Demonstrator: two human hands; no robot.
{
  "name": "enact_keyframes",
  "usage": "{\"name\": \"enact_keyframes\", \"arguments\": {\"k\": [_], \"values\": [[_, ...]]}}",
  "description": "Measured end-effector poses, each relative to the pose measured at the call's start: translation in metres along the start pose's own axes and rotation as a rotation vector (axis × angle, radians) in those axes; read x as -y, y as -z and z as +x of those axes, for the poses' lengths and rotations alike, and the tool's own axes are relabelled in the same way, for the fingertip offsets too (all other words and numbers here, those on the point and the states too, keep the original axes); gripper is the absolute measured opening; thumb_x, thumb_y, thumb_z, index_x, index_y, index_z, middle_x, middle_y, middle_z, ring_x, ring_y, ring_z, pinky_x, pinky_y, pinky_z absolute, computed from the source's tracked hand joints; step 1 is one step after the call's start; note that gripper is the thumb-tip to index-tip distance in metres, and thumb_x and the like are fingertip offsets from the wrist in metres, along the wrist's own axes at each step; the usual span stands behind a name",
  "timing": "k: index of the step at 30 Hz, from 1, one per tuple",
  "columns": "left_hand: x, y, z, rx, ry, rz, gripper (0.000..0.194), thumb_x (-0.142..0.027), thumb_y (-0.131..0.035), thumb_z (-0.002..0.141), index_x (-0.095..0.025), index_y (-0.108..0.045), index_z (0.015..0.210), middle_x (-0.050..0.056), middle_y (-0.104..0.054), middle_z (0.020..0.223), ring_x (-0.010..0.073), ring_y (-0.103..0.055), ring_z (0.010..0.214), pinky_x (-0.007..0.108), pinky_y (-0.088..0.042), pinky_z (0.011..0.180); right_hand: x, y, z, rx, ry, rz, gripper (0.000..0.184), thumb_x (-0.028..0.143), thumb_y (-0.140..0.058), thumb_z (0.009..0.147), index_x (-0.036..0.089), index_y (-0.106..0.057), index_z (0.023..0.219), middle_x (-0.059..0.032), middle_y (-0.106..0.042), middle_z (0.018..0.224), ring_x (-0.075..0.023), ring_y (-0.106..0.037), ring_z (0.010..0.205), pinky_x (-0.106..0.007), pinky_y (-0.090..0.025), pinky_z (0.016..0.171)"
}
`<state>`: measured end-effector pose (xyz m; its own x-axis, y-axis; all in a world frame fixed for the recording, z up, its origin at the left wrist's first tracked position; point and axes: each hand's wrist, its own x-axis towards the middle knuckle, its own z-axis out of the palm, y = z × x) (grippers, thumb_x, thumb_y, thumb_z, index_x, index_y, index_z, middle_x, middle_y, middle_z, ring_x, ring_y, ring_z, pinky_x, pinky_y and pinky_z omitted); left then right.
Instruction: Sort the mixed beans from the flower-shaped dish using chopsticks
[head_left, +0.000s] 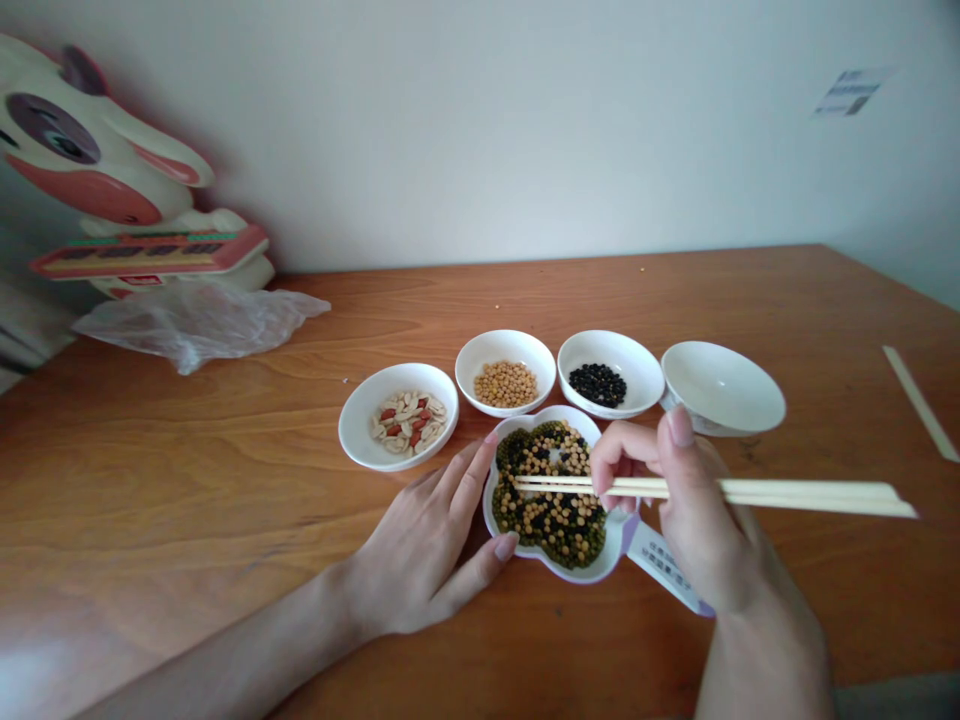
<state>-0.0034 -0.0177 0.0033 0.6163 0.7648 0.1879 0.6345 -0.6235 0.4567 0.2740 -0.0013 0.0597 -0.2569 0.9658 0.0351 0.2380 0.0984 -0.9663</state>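
- Step in hand, judged: picking with chopsticks (810,492) in the mixed beans (555,510).
- Flower-shaped tray (586,574) sits between the hands, just in front of the white bowls (397,464).
- Next move seems to call for pinching one bean, tray steady.
- Left hand (427,545): fingers loosely spread, index finger and thumb at tray rim, nothing grasped.
- Right hand (694,510): fingers closed round chopsticks; cannot tell whether tips grip a bean.
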Motion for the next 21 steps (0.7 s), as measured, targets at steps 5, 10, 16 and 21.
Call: {"name": "enact_keyframes", "arguments": {"k": [5, 10, 16, 21], "values": [[0.0005, -0.0003, 0.0005, -0.006, -0.011, -0.007, 0.093, -0.048, -0.053, 0.11, -0.016, 0.003, 0.177, 0.022, -0.031, 0.178, 0.0369, -0.043, 0.161, 0.055, -0.047, 0.128, 0.0004, -0.0023, 0.0026, 0.012, 0.001, -0.02, 0.079, 0.077, -0.018, 0.109, 0.023, -0.062, 0.071, 0.0002, -0.058, 0.065, -0.0149, -0.053, 0.064, -0.033, -0.039, 0.061], [0.0011, -0.0009, 0.0005, -0.003, -0.002, -0.008, 0.094, -0.048, -0.054, 0.11, -0.017, 0.004, 0.178, 0.022, -0.031, 0.178, 0.0379, -0.043, 0.161, 0.056, -0.047, 0.128, 0.0009, -0.0034, 0.0035, -0.001, 0.019, -0.043, 0.079, 0.075, -0.018, 0.11, 0.023, -0.063, 0.071, -0.0002, -0.059, 0.065, -0.015, -0.054, 0.064, -0.033, -0.038, 0.062], [0.0005, -0.0003, 0.0004, -0.001, -0.002, -0.004, 0.094, -0.049, -0.053, 0.11, -0.018, 0.004, 0.177, 0.023, -0.032, 0.178, 0.0376, -0.045, 0.159, 0.056, -0.049, 0.127, 0.0016, -0.0045, 0.004, -0.012, 0.046, -0.056, 0.077, 0.071, -0.019, 0.112, 0.022, -0.063, 0.073, 0.0001, -0.06, 0.066, -0.0141, -0.054, 0.065, -0.031, -0.038, 0.063], [0.0002, -0.0004, 0.0003, 0.008, 0.003, 0.0, 0.093, -0.049, -0.053, 0.11, -0.016, 0.003, 0.177, 0.022, -0.031, 0.178, 0.0362, -0.043, 0.161, 0.055, -0.047, 0.129, 0.0018, -0.0055, 0.0047, -0.029, 0.068, -0.051, 0.077, 0.069, -0.02, 0.113, 0.022, -0.062, 0.069, -0.0002, -0.058, 0.064, -0.0143, -0.051, 0.063, -0.031, -0.037, 0.061]]}}
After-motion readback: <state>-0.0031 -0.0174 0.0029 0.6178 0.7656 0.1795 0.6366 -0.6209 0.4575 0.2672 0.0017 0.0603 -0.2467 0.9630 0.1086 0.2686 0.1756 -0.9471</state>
